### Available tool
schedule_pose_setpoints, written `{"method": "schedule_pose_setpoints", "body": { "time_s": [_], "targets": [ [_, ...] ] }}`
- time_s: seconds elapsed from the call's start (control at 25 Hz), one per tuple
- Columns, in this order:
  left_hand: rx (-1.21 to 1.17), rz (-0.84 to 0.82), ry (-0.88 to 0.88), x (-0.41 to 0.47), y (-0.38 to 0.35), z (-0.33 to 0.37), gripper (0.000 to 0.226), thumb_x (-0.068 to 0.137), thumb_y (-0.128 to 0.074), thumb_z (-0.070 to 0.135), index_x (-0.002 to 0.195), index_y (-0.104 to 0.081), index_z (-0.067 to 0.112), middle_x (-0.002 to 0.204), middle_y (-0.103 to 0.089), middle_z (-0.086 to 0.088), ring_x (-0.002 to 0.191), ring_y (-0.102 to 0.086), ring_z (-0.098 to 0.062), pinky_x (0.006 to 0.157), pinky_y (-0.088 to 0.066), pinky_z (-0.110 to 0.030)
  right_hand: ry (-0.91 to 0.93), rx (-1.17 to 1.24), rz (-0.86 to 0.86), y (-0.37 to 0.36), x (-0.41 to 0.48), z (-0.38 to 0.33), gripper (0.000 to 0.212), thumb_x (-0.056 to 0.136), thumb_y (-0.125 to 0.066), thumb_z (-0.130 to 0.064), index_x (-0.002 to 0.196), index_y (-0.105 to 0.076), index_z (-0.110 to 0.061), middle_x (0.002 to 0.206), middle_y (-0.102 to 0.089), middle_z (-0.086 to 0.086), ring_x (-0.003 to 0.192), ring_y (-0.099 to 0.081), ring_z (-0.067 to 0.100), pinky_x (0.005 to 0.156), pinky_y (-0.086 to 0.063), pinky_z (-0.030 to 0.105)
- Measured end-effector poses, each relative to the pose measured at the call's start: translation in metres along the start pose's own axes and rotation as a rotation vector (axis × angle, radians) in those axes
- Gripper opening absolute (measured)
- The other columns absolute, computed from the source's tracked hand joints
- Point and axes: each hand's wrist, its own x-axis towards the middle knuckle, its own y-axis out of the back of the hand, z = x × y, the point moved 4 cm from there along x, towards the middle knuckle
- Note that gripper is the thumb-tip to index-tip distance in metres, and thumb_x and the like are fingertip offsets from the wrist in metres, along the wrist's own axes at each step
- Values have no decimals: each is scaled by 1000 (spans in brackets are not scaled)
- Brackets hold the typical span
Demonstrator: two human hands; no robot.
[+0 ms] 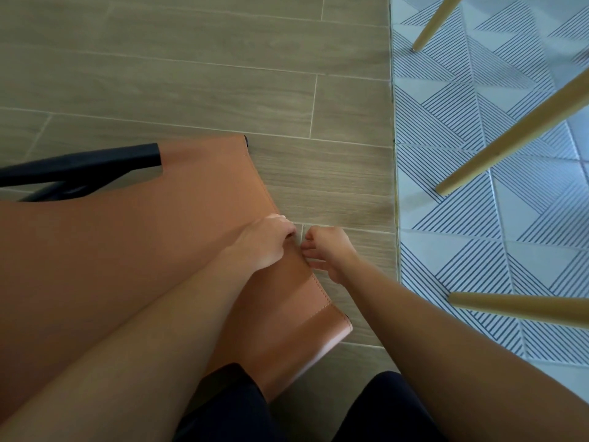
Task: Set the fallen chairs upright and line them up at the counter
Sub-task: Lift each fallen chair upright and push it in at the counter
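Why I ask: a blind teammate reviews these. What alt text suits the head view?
A person's left hand grips the stitched edge of a tan leather chair with a black frame, and the right hand meets that edge with curled fingers. Beneath is wood-look flooring; at right, three pale wooden legs cross striped tiles.

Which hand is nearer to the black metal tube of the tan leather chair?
Left. The left hand grips the tan leather chair's stitched edge, right of the black metal tube. The right hand is farther right, close beside that same edge.
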Motion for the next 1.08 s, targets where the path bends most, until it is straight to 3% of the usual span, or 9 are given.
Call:
{"method": "schedule_pose_setpoints", "body": {
  "time_s": [0.32, 0.44, 0.56, 0.8, 1.08],
  "targets": [
    [38, 39, -64, 1, 0, -1, 49, 85, -38, -8, 116, -65, 19, 132, -56, 2, 134, -38, -15, 100, -40, -30, -128, 191, -31, -6, 2, 5, 18, 88, -48, -5, 72, -53, -13, 64, -49, 0, 54, -41, 11, 50, -32, 23],
    [123, -32, -113, 3, 1, 5, 49, 89, -38, -3, 127, -57, 22, 152, -37, 4, 146, -19, -16, 113, -26, -34, -106, 114, -65, -14, 2, 3, 22, 86, -51, -7, 66, -49, -16, 64, -46, -2, 57, -39, 12, 52, -31, 23],
    [282, -86, -139, 3, 2, 11, 48, 92, -37, 4, 135, -48, 21, 156, -30, 4, 148, -11, -16, 118, -11, -33, -112, 110, -40, -17, 1, 3, 21, 86, -51, -5, 68, -52, -15, 66, -50, -1, 61, -44, 13, 54, -34, 25],
    [474, -23, -205, 3, 23, 20, 29, 101, -36, 17, 124, -51, 25, 132, -51, 7, 139, -31, -13, 117, -8, -37, -77, 150, 33, -12, -5, -4, 6, 84, -58, -3, 84, -63, -5, 80, -63, 10, 77, -60, 23, 73, -53, 37],
    [427, -61, -198, -13, 53, 42, 25, 101, -39, 25, 120, -53, 16, 125, -54, -3, 125, -43, -21, 116, -10, -37, -104, 174, 15, -9, -38, -18, 25, 85, -49, 5, 66, -53, -11, 57, -48, 5, 54, -45, 16, 48, -37, 23]
  ]
}}
